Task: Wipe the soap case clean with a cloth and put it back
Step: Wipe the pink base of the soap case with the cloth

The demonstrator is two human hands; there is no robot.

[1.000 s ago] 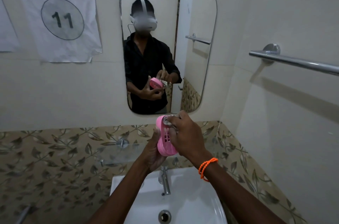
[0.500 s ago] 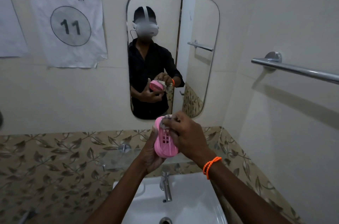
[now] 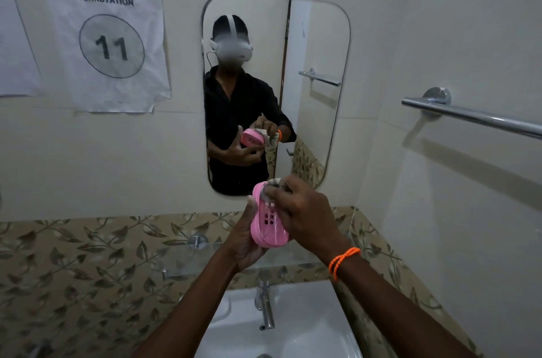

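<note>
Glossy plastic, soft cloth
Under your fingers (image 3: 289, 205): smooth pink plastic soap case (image 3: 268, 228), crumpled grey cloth (image 3: 272, 186); polished metal tap (image 3: 265, 306) below.

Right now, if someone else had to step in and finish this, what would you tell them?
Left hand grips the pink soap case from below, held up above the sink.
Right hand presses a grey cloth against the case's upper end.
Done: the case is off its place and wiping is under way.
Left: finish wiping, then put the case back, probably on the glass shelf under the mirror.
</note>
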